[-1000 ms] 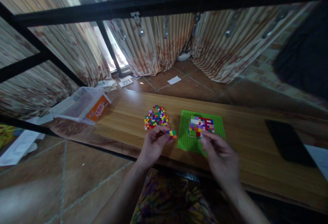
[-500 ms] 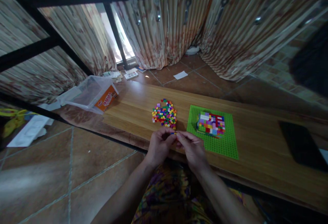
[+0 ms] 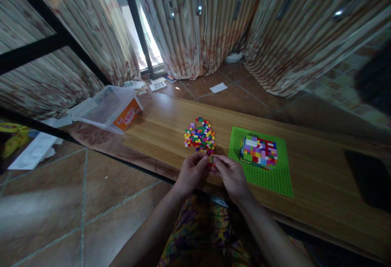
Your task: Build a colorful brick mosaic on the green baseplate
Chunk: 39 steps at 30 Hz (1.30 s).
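The left hand (image 3: 190, 173) pinches a small brick piece (image 3: 211, 160), mostly finger-hidden, on the near side of the loose brick pile (image 3: 200, 135); the right hand (image 3: 232, 176) pinches its right side; bricks are apparently being fitted together, which calls for square, even thumb pressure; farther right, a multicoloured brick block (image 3: 259, 151) sits on the green baseplate (image 3: 267, 182).

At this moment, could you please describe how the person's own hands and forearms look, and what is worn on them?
The left hand and right hand are ungloved. Both forearms are bare, with no sleeves in view. I see no watch or bracelet; rings are too small to judge.
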Tool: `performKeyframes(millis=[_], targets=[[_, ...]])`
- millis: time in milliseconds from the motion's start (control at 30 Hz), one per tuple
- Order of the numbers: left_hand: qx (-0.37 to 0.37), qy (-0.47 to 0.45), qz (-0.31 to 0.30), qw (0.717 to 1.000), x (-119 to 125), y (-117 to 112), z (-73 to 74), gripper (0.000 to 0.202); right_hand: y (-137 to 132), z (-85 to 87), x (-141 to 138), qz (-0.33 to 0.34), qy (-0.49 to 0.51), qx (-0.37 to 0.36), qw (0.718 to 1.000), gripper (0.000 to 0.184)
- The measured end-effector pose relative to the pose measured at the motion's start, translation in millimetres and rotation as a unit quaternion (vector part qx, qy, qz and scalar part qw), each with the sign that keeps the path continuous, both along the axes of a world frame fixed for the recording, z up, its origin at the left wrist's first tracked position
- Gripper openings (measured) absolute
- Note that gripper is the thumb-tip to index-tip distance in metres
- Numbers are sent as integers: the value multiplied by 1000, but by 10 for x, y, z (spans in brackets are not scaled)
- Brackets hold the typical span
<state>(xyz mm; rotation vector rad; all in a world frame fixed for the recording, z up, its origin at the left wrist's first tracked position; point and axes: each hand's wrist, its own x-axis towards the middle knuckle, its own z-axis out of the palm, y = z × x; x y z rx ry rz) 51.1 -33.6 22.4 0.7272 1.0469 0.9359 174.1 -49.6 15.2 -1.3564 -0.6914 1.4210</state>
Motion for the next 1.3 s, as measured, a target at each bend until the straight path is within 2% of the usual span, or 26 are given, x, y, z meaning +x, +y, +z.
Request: performKeyframes(millis=[100,200,433,533,600,667,733,833,900,1000,1067,1167,1300], targets=[[20,20,-3,1000,27,2,15,34,-11,-13,0,16,-57,24,998,41],[9,19,-1,1000,26,-10,-17,34,-25,-21,0,28,-88,37,995,38],[-40,-27,-14,999,-24,-45,-53,34,-54,3,-4,15,20,-5,1000,38],[-44,-42,-7,998,-23,-36,-55,34,-34,-13,20,2,29,-1,1000,40],[-26,-20,13,999,-31,-10,-82,33,9,-47,65,-10,-20,12,1000,41],[13,44,35,998,-50,34,-120,29,75,-86,126,-16,-120,33,992,39],[66,133,56,987,-72,91,-151,23,153,-112,180,-3,-253,69,965,34],[131,248,72,957,-94,173,-168,12,261,-107,208,29,-435,121,892,28],[147,284,66,945,-102,212,-180,10,315,-88,195,43,-506,129,852,29],[148,278,59,947,-126,243,-235,16,368,-77,173,60,-538,127,831,31],[136,247,69,957,-149,254,-285,19,387,-88,174,69,-531,135,834,32],[95,174,82,977,-178,260,-318,22,392,-116,187,75,-491,141,856,33],[46,82,87,992,-175,233,-256,23,348,-138,186,65,-424,153,890,33]])
